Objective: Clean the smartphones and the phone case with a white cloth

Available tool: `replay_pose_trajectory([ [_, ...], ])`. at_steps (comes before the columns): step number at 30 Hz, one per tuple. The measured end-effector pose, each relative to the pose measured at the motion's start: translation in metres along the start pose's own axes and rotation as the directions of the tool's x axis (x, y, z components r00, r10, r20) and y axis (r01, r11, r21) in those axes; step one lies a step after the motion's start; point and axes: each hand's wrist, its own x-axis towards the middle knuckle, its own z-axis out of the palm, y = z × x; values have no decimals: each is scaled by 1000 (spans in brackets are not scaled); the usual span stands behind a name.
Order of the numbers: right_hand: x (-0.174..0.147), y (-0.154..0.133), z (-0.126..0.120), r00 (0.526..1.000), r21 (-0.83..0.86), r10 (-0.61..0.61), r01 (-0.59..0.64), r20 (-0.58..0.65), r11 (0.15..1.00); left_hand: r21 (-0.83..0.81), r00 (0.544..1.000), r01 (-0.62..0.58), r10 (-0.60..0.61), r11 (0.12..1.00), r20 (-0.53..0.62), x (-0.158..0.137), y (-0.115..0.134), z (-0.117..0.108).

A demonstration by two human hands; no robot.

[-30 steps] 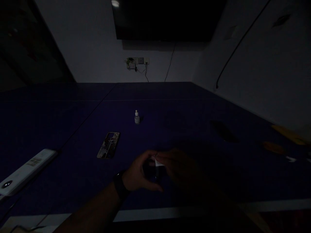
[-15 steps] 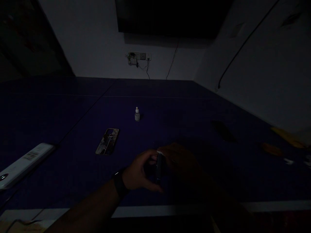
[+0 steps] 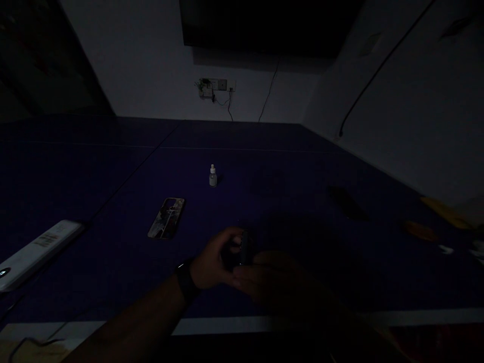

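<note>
In dim light, my left hand (image 3: 215, 259), with a dark band on its wrist, curls around the left side of a dark, slim, phone-like object (image 3: 245, 247). The object appears edge-on, so its exact kind is hard to make out. My right hand (image 3: 270, 272), deep in shadow, closes on its near end, close to my left thumb. A patterned phone case (image 3: 167, 218) with a camera cutout lies to the left of my hands. Farther back stands a small dropper bottle (image 3: 213, 177) with a white top.
On the purple table (image 3: 242, 199) a long white box (image 3: 41, 252) lies at the left. To the right are a dark flat object (image 3: 347, 203), an orange item (image 3: 419, 231) and a yellow one (image 3: 446, 213). A wall screen (image 3: 260, 25) hangs above sockets (image 3: 214, 84).
My right hand has moved from the far end of the phone-like object to its near end. A whitish bit seen at the far end no longer shows. My left hand keeps its hold.
</note>
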Motion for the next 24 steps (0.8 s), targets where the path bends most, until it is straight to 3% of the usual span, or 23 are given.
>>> replay_pose_trajectory([
  [4, 7, 15, -7, 990, -91, -125, 118, -69, 989, -19, 1000, -3, 4, 1000, 2, 2, 4, -2],
  [9, 14, 25, -11, 967, -110, 37, -66, -252, 992, 0, 998, -49, 49, 999, -45, 2, 2, -3],
  [11, 17, 22, -10, 976, -83, 39, -58, -216, 995, 3, 998, -56, 56, 998, -40, 2, 1, -3],
  [14, 15, 10, -9, 995, -28, -49, 47, -89, 999, -6, 999, -37, 37, 999, -21, 0, -1, -3],
  [17, 5, -3, -8, 999, 19, -42, 42, -22, 999, -18, 999, 0, -1, 1000, -43, -1, -3, -2],
  [20, -5, -1, -5, 999, 56, -20, 23, -50, 998, -10, 999, 9, -10, 1000, -38, -1, -1, 0],
  [24, -5, 20, -1, 992, 37, -20, 25, -125, 999, 69, 997, -73, 73, 995, -4, 1, 5, 1],
])
